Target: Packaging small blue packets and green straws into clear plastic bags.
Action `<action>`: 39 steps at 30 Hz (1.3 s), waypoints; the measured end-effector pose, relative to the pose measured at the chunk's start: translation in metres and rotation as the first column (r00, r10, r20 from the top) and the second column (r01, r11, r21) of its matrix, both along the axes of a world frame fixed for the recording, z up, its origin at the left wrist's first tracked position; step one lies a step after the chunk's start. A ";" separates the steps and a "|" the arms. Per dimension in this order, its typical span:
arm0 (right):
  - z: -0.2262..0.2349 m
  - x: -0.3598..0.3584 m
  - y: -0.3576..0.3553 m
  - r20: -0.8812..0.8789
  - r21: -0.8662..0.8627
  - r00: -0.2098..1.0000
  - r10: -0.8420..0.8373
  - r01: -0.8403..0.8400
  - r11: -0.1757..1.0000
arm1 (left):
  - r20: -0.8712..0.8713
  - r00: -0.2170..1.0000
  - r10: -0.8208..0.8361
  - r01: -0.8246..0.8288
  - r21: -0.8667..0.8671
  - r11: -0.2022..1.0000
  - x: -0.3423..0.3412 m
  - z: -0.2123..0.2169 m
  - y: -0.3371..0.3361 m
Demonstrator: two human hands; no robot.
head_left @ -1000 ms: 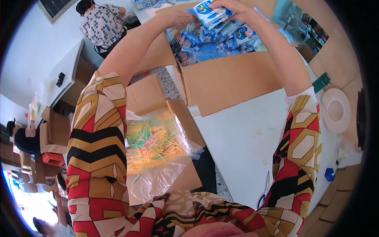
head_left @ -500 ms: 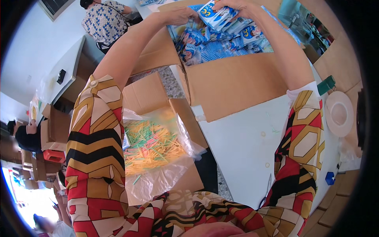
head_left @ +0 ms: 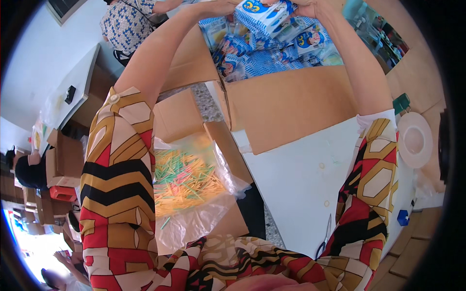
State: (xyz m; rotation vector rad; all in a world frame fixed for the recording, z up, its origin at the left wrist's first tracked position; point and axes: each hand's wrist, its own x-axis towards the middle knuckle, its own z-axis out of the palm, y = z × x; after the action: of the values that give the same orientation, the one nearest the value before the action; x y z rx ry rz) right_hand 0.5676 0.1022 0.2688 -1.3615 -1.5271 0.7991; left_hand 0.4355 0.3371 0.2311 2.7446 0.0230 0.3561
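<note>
At the top edge, a bundle of blue-and-white printed plastic packets (head_left: 262, 18) is held up between my hands. My right hand (head_left: 305, 8) is closed on its right end. My left hand (head_left: 228, 7) grips the left end, its fingers partly hidden by the packets and the picture's edge. Below them, an open cardboard carton (head_left: 291, 104) holds many similar packets (head_left: 262, 60) in loose layers. Nearer to me, a smaller box lined with clear plastic (head_left: 206, 218) contains thin yellow, green and pink sticks (head_left: 189, 182).
On the white table (head_left: 291, 179) lie scissors (head_left: 324, 240), partly under my right sleeve. Beside my right arm are a pale round disc (head_left: 415, 139), a green object (head_left: 401, 103) and a small blue object (head_left: 403, 218). Co-workers (head_left: 127, 26) are at the left, near another table (head_left: 73, 104).
Both hands have moved a little farther up and away with the packets, which now lie flatter between them. The left hand has come onto the bundle's left end.
</note>
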 end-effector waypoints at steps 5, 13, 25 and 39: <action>0.008 0.016 -0.014 0.075 -0.002 0.991 -0.109 0.109 0.994 | -0.021 1.000 0.007 -0.009 -0.071 0.997 0.001 0.013 -0.021; -0.021 0.046 -0.040 -0.019 -0.151 0.998 -0.064 0.060 0.987 | -0.027 0.987 0.158 -0.154 0.104 0.983 -0.016 0.008 -0.073; -0.044 0.038 -0.068 0.564 0.283 0.621 -0.545 0.474 0.834 | 0.161 0.976 0.150 -0.219 0.643 0.734 -0.013 -0.035 -0.088; -0.047 0.082 -0.100 -0.282 0.068 0.945 -0.166 0.192 0.979 | -0.025 0.952 -0.304 0.188 0.831 0.523 0.063 -0.091 -0.173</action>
State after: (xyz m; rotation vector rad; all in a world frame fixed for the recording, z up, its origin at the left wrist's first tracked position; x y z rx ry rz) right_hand 0.6492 0.0019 0.2215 -1.2423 -1.1914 0.7567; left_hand 0.4986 0.1645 0.1405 3.5727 -0.7750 0.5688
